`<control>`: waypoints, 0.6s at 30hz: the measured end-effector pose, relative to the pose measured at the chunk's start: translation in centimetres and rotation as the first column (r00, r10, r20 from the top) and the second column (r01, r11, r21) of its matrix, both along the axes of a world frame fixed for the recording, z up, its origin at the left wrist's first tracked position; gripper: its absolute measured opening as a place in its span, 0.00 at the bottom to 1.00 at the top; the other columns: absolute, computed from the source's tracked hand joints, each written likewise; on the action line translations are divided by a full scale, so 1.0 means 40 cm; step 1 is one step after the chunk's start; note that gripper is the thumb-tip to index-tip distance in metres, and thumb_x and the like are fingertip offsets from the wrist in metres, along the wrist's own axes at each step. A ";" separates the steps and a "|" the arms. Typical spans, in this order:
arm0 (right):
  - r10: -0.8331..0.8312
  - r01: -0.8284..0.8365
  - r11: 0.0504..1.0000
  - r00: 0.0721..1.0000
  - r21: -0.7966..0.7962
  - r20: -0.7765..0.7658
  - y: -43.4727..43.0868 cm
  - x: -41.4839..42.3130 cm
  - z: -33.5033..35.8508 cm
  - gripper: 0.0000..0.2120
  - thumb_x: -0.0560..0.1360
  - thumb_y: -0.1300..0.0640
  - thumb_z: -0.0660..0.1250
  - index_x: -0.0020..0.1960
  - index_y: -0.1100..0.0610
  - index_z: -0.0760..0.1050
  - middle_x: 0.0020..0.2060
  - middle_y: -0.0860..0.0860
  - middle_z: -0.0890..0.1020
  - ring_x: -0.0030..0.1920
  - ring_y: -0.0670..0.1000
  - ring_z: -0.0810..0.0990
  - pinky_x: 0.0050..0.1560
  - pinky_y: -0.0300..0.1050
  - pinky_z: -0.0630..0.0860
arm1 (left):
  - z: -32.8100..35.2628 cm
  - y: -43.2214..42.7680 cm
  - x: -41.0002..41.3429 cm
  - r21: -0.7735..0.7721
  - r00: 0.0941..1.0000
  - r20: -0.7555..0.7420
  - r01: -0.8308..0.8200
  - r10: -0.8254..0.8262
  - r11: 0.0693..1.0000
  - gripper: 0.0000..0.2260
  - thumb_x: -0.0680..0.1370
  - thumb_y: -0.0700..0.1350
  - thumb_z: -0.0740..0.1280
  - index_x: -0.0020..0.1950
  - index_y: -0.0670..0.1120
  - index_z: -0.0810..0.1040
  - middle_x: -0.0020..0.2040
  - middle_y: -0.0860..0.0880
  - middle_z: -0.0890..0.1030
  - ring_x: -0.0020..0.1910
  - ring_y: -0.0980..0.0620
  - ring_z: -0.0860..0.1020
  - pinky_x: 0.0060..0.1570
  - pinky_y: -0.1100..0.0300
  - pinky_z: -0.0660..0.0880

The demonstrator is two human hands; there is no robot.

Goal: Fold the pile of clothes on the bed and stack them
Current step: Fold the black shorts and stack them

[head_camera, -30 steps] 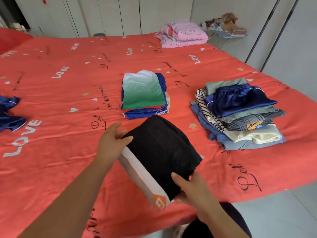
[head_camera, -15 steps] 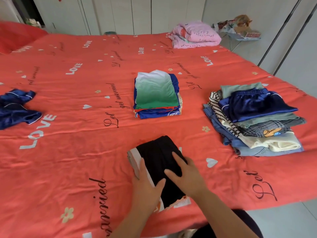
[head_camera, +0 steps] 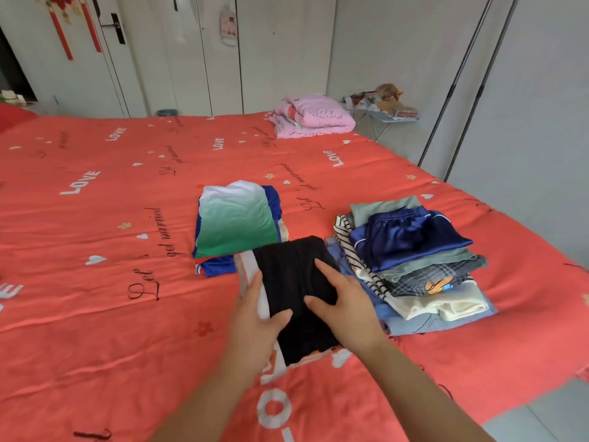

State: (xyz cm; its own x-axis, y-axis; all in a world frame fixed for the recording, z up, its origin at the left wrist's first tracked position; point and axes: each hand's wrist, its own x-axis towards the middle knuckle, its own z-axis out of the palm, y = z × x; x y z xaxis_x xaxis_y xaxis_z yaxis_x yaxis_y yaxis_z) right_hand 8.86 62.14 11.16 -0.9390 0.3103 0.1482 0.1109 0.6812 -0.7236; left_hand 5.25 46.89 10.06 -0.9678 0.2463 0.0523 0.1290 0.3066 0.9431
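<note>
A folded black garment with a white side stripe sits between my two hands above the red bed. My left hand grips its left edge along the stripe, thumb across the black top. My right hand holds the right side, with thumb and index finger on top and the other fingers hidden. The garment's far end overlaps the near corner of the stack topped by a green-white shirt. Its right edge is against the taller stack topped by navy satin shorts.
A folded pink blanket lies at the bed's far edge. Beside it stands a small table with clutter. White wardrobe doors line the back wall. The bed's right edge drops to grey floor.
Both hands pressed the garment flat near the bed's front edge, then moved it forward between the two stacks. My view tilted up; the loose navy clothing at the left has left the frame.
</note>
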 end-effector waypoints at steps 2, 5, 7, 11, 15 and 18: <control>-0.042 0.043 0.999 0.998 0.028 -0.055 0.095 -0.015 0.067 0.31 0.71 0.52 0.71 0.71 0.44 0.63 0.56 0.52 0.73 0.56 0.47 0.73 0.55 0.29 0.63 | 0.049 0.104 -0.039 0.020 0.995 -0.086 0.044 -0.042 0.999 0.33 0.72 0.37 0.71 0.74 0.47 0.60 0.74 0.53 0.60 0.69 0.61 0.59 0.64 0.70 0.56; -0.104 0.116 0.987 0.988 0.109 -0.112 0.254 -0.034 0.148 0.32 0.71 0.52 0.71 0.72 0.44 0.62 0.59 0.53 0.73 0.59 0.48 0.71 0.52 0.27 0.61 | 0.107 0.273 -0.085 0.064 0.982 -0.168 0.094 -0.082 0.994 0.33 0.71 0.37 0.72 0.73 0.44 0.61 0.75 0.51 0.58 0.72 0.59 0.57 0.61 0.77 0.53; -0.144 0.171 0.967 0.979 0.187 -0.147 0.358 -0.044 0.188 0.32 0.71 0.51 0.71 0.72 0.45 0.62 0.61 0.55 0.73 0.62 0.49 0.70 0.52 0.28 0.60 | 0.129 0.386 -0.107 0.121 0.977 -0.179 0.139 -0.116 0.983 0.33 0.72 0.37 0.71 0.74 0.45 0.60 0.75 0.51 0.58 0.72 0.59 0.58 0.61 0.78 0.52; -0.225 0.242 0.936 0.970 0.257 -0.095 0.543 -0.067 0.214 0.32 0.72 0.51 0.70 0.73 0.45 0.61 0.62 0.55 0.71 0.63 0.51 0.69 0.52 0.29 0.59 | 0.116 0.587 -0.158 0.060 0.963 -0.200 0.196 -0.181 0.979 0.35 0.73 0.44 0.71 0.75 0.46 0.57 0.76 0.48 0.55 0.74 0.52 0.55 0.69 0.64 0.53; -0.361 0.196 0.861 0.885 0.469 0.294 0.654 -0.087 0.135 0.28 0.75 0.40 0.60 0.73 0.40 0.57 0.72 0.53 0.59 0.70 0.57 0.61 0.69 0.49 0.60 | 0.038 0.691 -0.168 -0.376 0.973 0.011 0.218 -0.231 0.901 0.36 0.76 0.54 0.64 0.77 0.48 0.47 0.76 0.41 0.46 0.74 0.43 0.52 0.70 0.55 0.55; -0.405 0.194 0.780 0.881 0.595 0.244 0.677 -0.104 0.099 0.22 0.79 0.40 0.52 0.72 0.40 0.59 0.75 0.49 0.55 0.74 0.56 0.51 0.73 0.57 0.51 | 0.028 0.723 -0.162 -0.522 0.955 -0.173 0.118 -0.240 0.845 0.32 0.78 0.52 0.59 0.77 0.50 0.47 0.76 0.44 0.40 0.75 0.43 0.45 0.72 0.51 0.51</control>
State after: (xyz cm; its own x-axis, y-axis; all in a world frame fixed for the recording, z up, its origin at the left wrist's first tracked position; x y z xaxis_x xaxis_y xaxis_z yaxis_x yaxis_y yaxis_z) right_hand 4.71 89.22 15.13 -0.8312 0.5516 0.0692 0.5417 0.8316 -0.1223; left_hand -1.21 75.81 11.16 -0.8810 0.4658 0.0823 0.4154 0.6788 0.6055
